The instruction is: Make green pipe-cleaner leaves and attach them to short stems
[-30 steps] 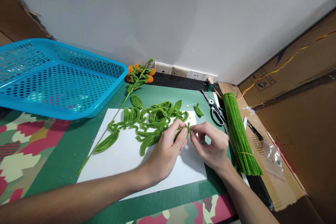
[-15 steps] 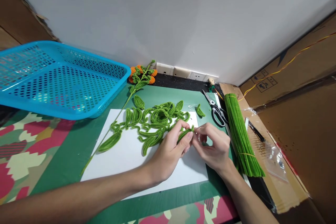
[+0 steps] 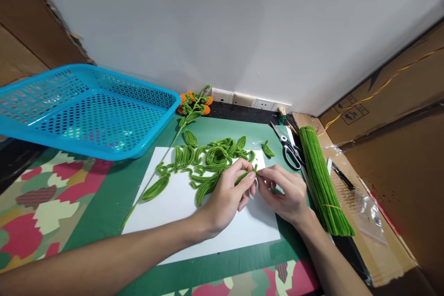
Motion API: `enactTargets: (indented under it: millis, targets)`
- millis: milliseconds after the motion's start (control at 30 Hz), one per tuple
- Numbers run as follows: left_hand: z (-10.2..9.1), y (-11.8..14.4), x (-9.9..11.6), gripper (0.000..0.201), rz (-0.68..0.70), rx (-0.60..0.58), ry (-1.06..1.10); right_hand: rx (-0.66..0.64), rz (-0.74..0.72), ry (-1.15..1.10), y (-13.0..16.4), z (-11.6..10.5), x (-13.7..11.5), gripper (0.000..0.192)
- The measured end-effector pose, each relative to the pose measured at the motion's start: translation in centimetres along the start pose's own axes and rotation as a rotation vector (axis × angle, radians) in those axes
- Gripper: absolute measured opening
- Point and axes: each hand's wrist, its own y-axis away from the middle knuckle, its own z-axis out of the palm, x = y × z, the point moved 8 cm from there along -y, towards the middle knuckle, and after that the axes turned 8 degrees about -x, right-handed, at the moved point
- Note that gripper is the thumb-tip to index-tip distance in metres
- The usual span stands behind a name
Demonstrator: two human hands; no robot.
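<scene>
A small fuzzy green leaf (image 3: 243,177) is the piece in hand, held between both hands above the right part of a white sheet (image 3: 260,226). It looks very light and soft-piled, probably with a thin wire core that bends easily and keeps its bend; dropping it should do little harm, but a hard squeeze could flatten the pile or spoil the curve. The fuzz should grip well rather than slip. Its body suits a loose pinch along the side, and its narrow tip a finer one.

The left hand (image 3: 229,189) does the steadying: thumb and forefinger are closed on the leaf's body, the other fingers curled beneath. The right hand (image 3: 286,192) has thumb and forefinger brought together right at the tip, though whether they grip a strand there is too small to tell.

Just beyond the left hand lies a pile of green leaves (image 3: 217,155), and a single curved leaf (image 3: 268,149) sits apart on the green desk (image 3: 225,126). Farther right are scissors (image 3: 292,153) and a bundle of fuzzy green stems (image 3: 324,182); to the left, an orange-flowered stalk (image 3: 178,134) and a blue basket (image 3: 138,151).
</scene>
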Motion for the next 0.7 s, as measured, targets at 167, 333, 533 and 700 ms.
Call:
enactTargets:
  millis: [167,333,533,700]
  targets:
    - [-0.3,0.0,0.2,0.024,-0.002,-0.04,-0.059,-0.115,0.042,-0.018,0.2,0.0,0.8,0.014]
    - [0.0,0.2,0.4,0.027,-0.006,-0.077,-0.145,-0.181,-0.05,0.216,1.5,-0.7,-0.4,0.013]
    - [0.6,0.2,0.6,0.028,-0.017,-0.1,-0.269,-0.192,-0.119,0.401,3.1,-0.9,-2.3,0.016]
    - [0.9,0.0,0.7,0.031,-0.059,-0.126,-0.296,-0.083,-0.14,0.432,3.7,-1.4,-3.1,0.011]
